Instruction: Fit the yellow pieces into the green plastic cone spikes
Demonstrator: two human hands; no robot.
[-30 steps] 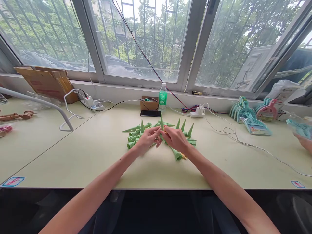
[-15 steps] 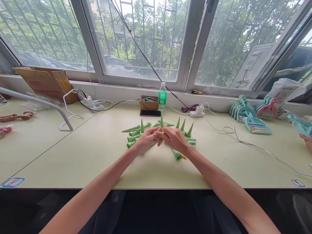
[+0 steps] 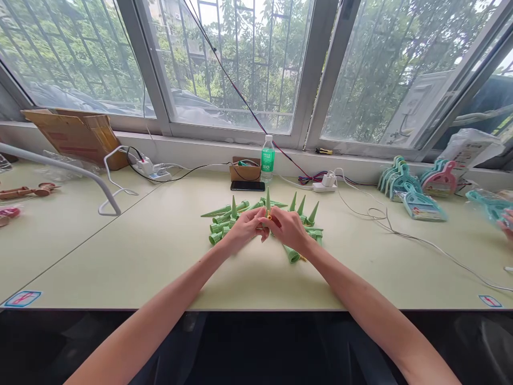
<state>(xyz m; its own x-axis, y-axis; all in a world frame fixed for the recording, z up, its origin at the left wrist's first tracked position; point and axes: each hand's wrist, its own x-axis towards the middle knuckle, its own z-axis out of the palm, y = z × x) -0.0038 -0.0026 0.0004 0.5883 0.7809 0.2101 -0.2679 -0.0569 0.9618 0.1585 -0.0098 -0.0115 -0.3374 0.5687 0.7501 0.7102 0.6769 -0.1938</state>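
Note:
In the head view, a green plastic spike [image 3: 268,199] stands point up between my two hands. My left hand [image 3: 247,226] is closed around its lower part. My right hand [image 3: 287,228] is closed against the same spot, its fingers pinching a small yellow tube-like piece [image 3: 269,217] at the spike's base. How far that piece sits in the spike is hidden by my fingers. Around both hands lie several more green spikes, some upright like this spike [image 3: 233,207] on the left, others on their sides. One hollow green cone [image 3: 293,255] lies below my right hand, its open end toward me.
Behind the spikes are a black phone [image 3: 247,186], a bottle [image 3: 267,159] and a small cardboard box [image 3: 245,171]. White cables run from a power strip [image 3: 324,187]. Small dustpan sets [image 3: 422,203] stand right; another person's hand [image 3: 507,220] holds one. A grey bent tube [image 3: 106,192] reaches in left.
Both hands stay nearly in place, and the yellow piece now shows more clearly between the fingers. At the far right, the other person's hand and the wrapped blue item have shifted left.

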